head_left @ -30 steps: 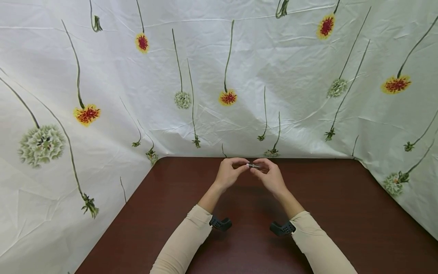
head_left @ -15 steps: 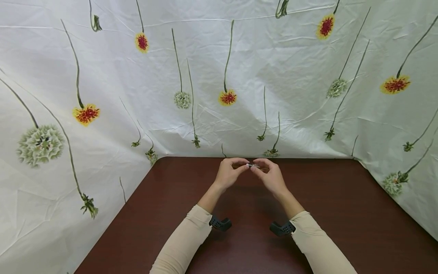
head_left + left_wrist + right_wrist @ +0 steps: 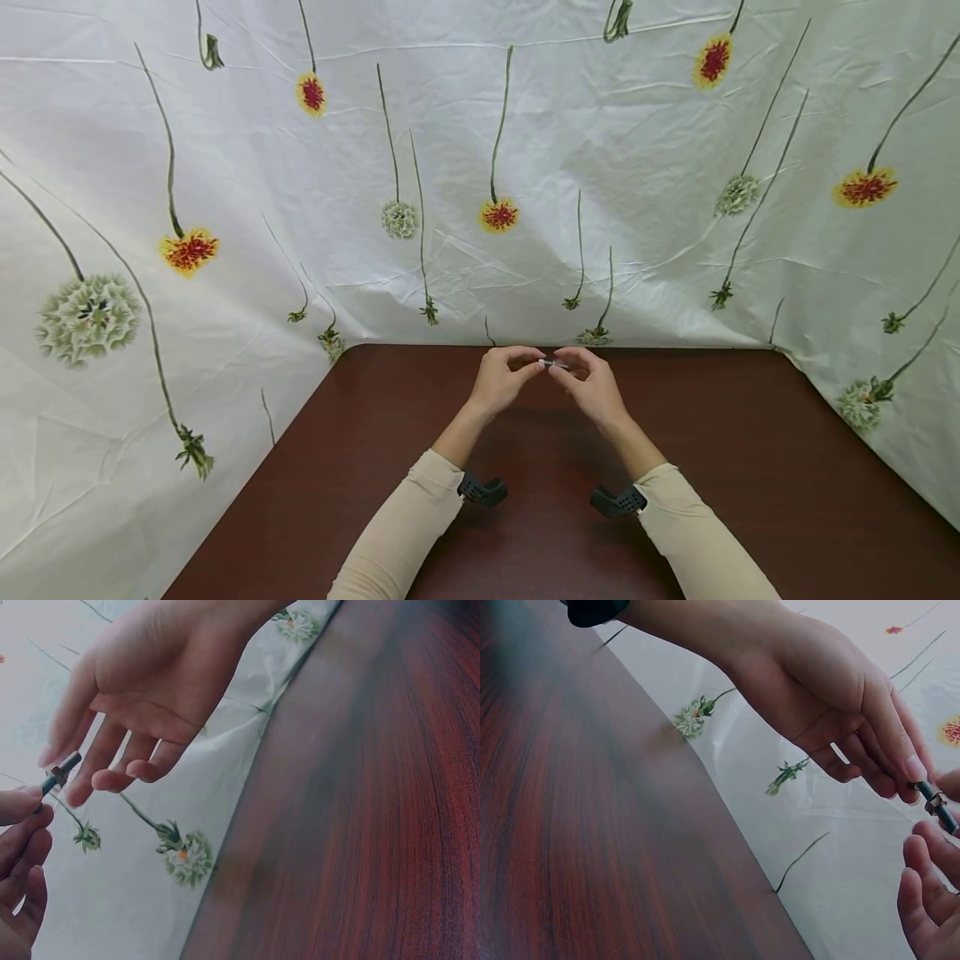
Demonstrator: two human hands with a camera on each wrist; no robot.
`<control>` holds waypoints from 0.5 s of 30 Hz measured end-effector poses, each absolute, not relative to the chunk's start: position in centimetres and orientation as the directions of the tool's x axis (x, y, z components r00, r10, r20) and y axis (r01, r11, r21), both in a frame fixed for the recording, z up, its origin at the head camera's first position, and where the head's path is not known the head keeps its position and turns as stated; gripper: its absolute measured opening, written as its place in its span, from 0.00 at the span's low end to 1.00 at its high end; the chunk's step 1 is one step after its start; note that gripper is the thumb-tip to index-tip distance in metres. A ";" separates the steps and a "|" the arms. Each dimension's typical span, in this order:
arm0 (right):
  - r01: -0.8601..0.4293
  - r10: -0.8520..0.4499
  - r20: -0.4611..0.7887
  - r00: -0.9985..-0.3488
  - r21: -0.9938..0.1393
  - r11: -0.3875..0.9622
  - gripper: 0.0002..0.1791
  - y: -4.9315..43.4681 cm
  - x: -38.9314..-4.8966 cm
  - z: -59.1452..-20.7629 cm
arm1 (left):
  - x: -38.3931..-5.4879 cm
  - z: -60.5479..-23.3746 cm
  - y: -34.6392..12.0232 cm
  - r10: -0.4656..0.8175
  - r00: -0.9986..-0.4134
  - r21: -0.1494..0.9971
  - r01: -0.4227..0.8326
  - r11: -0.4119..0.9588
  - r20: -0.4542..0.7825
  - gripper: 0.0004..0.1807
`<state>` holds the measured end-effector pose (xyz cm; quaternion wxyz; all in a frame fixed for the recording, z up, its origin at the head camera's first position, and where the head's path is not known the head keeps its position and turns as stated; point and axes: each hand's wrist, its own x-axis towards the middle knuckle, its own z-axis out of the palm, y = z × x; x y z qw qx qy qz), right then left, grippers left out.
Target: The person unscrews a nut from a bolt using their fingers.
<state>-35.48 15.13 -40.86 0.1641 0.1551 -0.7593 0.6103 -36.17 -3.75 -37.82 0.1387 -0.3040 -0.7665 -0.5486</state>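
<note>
In the head view both hands meet over the far edge of the table. My left hand [image 3: 498, 381] pinches one end of a small threaded bolt [image 3: 553, 363] between thumb and fingertip. A nut [image 3: 58, 775] sits partway along the shaft, with bare thread showing beyond it in the left wrist view. My right hand [image 3: 597, 388] has its thumb and forefinger about the nut, its other fingers loosely bent. Across the right wrist view comes the left hand [image 3: 810, 682], with the right hand [image 3: 934, 892] at the right edge, partly cut off.
Beneath the hands lies a dark red-brown wooden table [image 3: 540, 533]. A white cloth [image 3: 465, 125] printed with flowers hangs behind and at the sides. Each wrist carries a black camera mount [image 3: 619, 502], below the hands.
Both arms stay in nearly the same place. The right thumb and forefinger shift slightly around the nut on the bolt, while the left hand keeps its pinch.
</note>
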 end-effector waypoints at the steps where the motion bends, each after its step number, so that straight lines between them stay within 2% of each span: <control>1: -0.431 -0.036 0.434 -0.900 -0.878 0.210 0.16 15.1 -35.5 -40.9 | -36.6 -38.2 -3.7 0.311 -0.781 0.760 0.613 0.215 0.542 0.09; 9: -0.461 -0.035 0.466 -0.884 -0.859 0.222 0.11 15.1 -35.6 -40.9 | -38.5 -39.9 -3.7 0.295 -0.780 0.770 0.613 0.179 0.552 0.09; 15: -0.440 -0.032 0.443 -0.896 -0.876 0.196 0.18 15.1 -35.4 -40.8 | -38.6 -40.0 -3.7 0.304 -0.769 0.754 0.628 0.194 0.562 0.09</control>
